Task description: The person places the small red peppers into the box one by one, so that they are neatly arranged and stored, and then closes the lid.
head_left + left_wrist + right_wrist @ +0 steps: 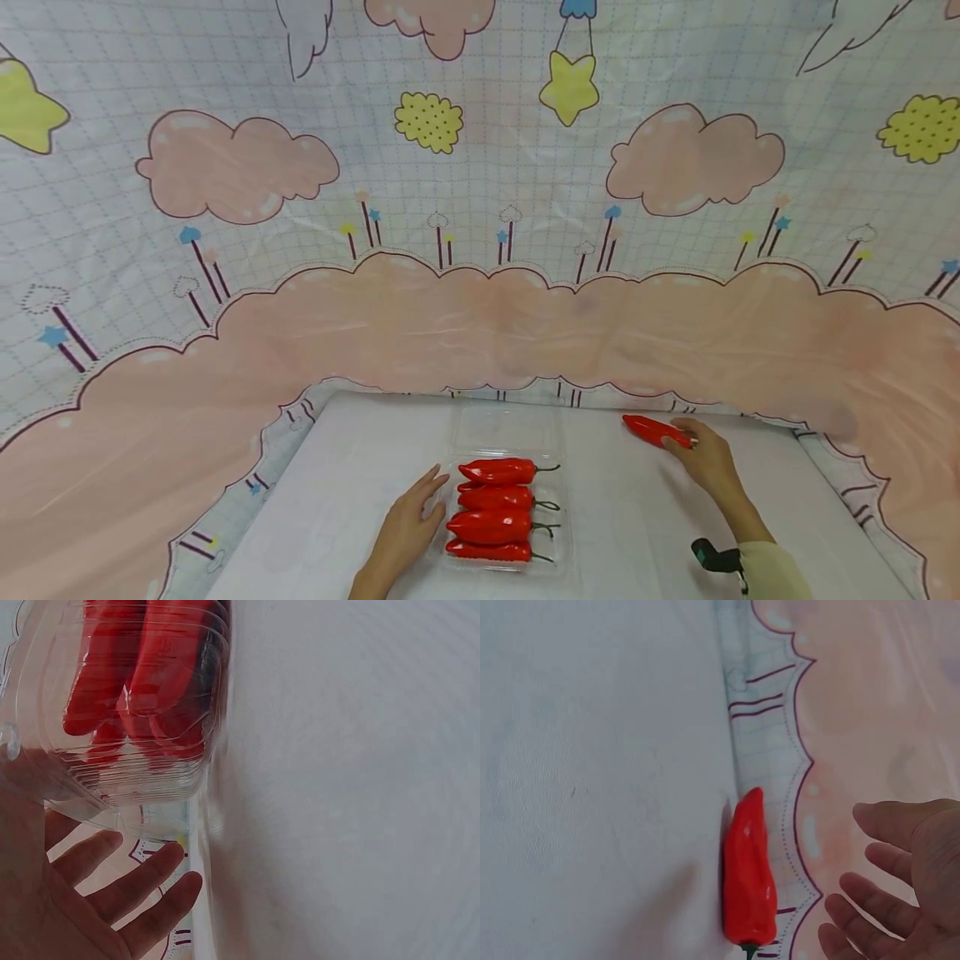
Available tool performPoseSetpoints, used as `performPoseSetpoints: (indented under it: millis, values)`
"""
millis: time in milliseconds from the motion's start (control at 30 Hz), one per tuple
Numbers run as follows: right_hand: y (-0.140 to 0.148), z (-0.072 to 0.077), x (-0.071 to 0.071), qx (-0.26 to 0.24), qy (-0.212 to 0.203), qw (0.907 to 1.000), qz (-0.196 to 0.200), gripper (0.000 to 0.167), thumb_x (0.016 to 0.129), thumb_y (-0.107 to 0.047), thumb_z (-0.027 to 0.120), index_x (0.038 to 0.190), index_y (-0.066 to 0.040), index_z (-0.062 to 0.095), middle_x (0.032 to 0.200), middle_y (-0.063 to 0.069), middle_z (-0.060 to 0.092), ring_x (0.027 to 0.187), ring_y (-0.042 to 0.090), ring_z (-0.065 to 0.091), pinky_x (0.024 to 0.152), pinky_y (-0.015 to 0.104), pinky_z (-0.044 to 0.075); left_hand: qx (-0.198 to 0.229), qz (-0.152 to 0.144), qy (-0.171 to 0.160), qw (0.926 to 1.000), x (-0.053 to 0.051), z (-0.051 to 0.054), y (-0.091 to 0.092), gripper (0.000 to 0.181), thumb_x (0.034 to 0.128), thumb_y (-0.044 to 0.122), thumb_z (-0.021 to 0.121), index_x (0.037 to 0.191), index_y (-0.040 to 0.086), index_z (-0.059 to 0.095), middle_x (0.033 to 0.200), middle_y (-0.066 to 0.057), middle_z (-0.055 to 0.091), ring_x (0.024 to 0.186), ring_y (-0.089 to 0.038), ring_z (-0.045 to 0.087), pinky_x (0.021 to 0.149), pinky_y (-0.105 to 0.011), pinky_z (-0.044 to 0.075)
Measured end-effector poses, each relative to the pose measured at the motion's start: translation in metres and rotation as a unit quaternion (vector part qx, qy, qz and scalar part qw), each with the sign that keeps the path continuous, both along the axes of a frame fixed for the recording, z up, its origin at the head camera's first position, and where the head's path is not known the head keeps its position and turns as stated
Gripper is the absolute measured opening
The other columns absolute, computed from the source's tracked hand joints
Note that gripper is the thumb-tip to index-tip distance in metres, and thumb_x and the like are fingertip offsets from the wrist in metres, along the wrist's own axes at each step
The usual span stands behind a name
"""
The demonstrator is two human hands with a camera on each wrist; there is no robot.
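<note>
Several red peppers [495,525] lie side by side in a clear plastic container [562,517], their stems toward the right. The container's clear lid [506,429] is folded back. My left hand [408,521] is at the container's left side with fingers extended; in the left wrist view its thumb side is close against the clear wall, and contact is hard to tell. One more red pepper [648,430] lies on the table near the far edge, right of the container. Over its stem end is my right hand [708,458]; the right wrist view shows the fingers spread and apart from this pepper [750,870].
The white table [360,467] holds the container near its middle. Behind the far edge hangs a patterned curtain [480,333] with clouds and stars, which also falls along both sides. A dark device [716,556] is on the right wrist by the sleeve.
</note>
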State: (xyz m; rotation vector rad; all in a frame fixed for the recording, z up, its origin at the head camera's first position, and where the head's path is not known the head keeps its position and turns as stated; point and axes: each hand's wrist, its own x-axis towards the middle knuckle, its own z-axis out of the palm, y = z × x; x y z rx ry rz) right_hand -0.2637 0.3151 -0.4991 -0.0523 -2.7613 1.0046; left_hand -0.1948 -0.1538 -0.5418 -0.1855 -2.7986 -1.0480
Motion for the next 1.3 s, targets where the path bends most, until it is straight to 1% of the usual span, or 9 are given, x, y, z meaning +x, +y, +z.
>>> performPoseSetpoints:
  millis: [133, 267, 433, 567, 733, 900, 1067, 1200, 1300]
  values:
    - [0.006, -0.004, -0.005, 0.001, -0.011, 0.9999, -0.001, 0.049, 0.094, -0.024, 0.064, 0.134, 0.001, 0.053, 0.132, 0.035, 0.053, 0.118, 0.051, 0.052, 0.092, 0.063, 0.049, 0.005, 0.002, -0.006, 1.0000, 0.000, 0.000, 0.000, 0.043, 0.0913, 0.017, 0.063, 0.134, 0.017, 0.062, 0.150, -0.003, 0.051, 0.129, -0.034, 0.056, 0.099, -0.056, 0.050]
    - [0.011, -0.006, -0.009, 0.003, -0.031, 0.9995, 0.000, 0.053, 0.094, -0.026, 0.064, 0.137, 0.001, 0.050, 0.136, 0.035, 0.050, 0.123, 0.051, 0.047, 0.095, 0.065, 0.046, 0.007, 0.004, -0.013, 0.9999, -0.001, -0.001, 0.000, 0.043, 0.0915, 0.019, 0.063, 0.135, 0.018, 0.061, 0.150, -0.002, 0.050, 0.129, -0.033, 0.056, 0.100, -0.056, 0.050]
    - [0.015, -0.008, -0.014, 0.007, -0.059, 0.9982, 0.001, 0.061, 0.093, -0.032, 0.065, 0.140, 0.001, 0.046, 0.139, 0.034, 0.047, 0.125, 0.051, 0.043, 0.096, 0.067, 0.044, 0.009, 0.000, -0.008, 0.9999, -0.002, -0.002, -0.002, 0.043, 0.0918, 0.018, 0.063, 0.134, 0.018, 0.061, 0.150, -0.002, 0.050, 0.130, -0.032, 0.056, 0.101, -0.056, 0.049]
    - [0.019, -0.012, -0.019, 0.018, -0.071, 0.9972, 0.016, 0.064, 0.092, -0.032, 0.066, 0.142, 0.001, 0.043, 0.141, 0.034, 0.045, 0.126, 0.052, 0.043, 0.098, 0.068, 0.043, 0.005, -0.007, 0.000, 1.0000, -0.002, -0.001, -0.003, 0.042, 0.0917, 0.017, 0.063, 0.134, 0.016, 0.061, 0.150, -0.003, 0.050, 0.129, -0.032, 0.057, 0.100, -0.055, 0.050]
    - [0.026, -0.018, -0.024, 0.027, -0.075, 0.9962, 0.035, 0.065, 0.092, -0.031, 0.067, 0.143, 0.001, 0.042, 0.142, 0.034, 0.044, 0.127, 0.053, 0.042, 0.099, 0.070, 0.040, 0.008, -0.006, -0.016, 0.9998, -0.004, 0.001, -0.004, 0.043, 0.0924, 0.019, 0.063, 0.135, 0.017, 0.060, 0.151, -0.002, 0.049, 0.131, -0.031, 0.055, 0.101, -0.054, 0.049]
    - [0.031, -0.024, -0.029, 0.018, -0.104, 0.9940, 0.029, 0.067, 0.093, -0.032, 0.066, 0.144, 0.001, 0.039, 0.144, 0.034, 0.043, 0.128, 0.054, 0.041, 0.099, 0.067, 0.044, 0.005, -0.009, -0.024, 0.9997, -0.007, 0.002, -0.005, 0.044, 0.0921, 0.020, 0.063, 0.136, 0.017, 0.060, 0.151, -0.003, 0.049, 0.131, -0.032, 0.055, 0.100, -0.055, 0.050]
    - [0.035, -0.028, -0.033, -0.003, -0.136, 0.9906, 0.016, 0.068, 0.092, -0.033, 0.066, 0.144, 0.002, 0.039, 0.141, 0.037, 0.043, 0.124, 0.053, 0.044, 0.096, 0.063, 0.047, 0.005, -0.008, -0.020, 0.9997, -0.009, 0.001, -0.006, 0.044, 0.0921, 0.020, 0.063, 0.136, 0.018, 0.060, 0.151, -0.002, 0.049, 0.131, -0.032, 0.055, 0.101, -0.055, 0.049]
    - [0.038, -0.033, -0.036, -0.005, -0.145, 0.9893, 0.007, 0.065, 0.092, -0.030, 0.067, 0.141, 0.004, 0.042, 0.134, 0.037, 0.049, 0.117, 0.049, 0.049, 0.098, 0.065, 0.044, 0.008, -0.012, -0.018, 0.9997, -0.010, 0.002, -0.007, 0.043, 0.0920, 0.019, 0.063, 0.135, 0.018, 0.060, 0.150, -0.003, 0.050, 0.130, -0.033, 0.056, 0.100, -0.056, 0.049]
    - [0.037, -0.035, -0.036, -0.009, -0.144, 0.9896, 0.002, 0.064, 0.091, -0.028, 0.068, 0.139, 0.005, 0.043, 0.131, 0.036, 0.052, 0.114, 0.047, 0.051, 0.099, 0.065, 0.042, 0.008, -0.014, -0.017, 0.9997, -0.012, 0.002, -0.008, 0.043, 0.0920, 0.019, 0.064, 0.135, 0.017, 0.060, 0.150, -0.004, 0.050, 0.130, -0.033, 0.056, 0.100, -0.055, 0.050]
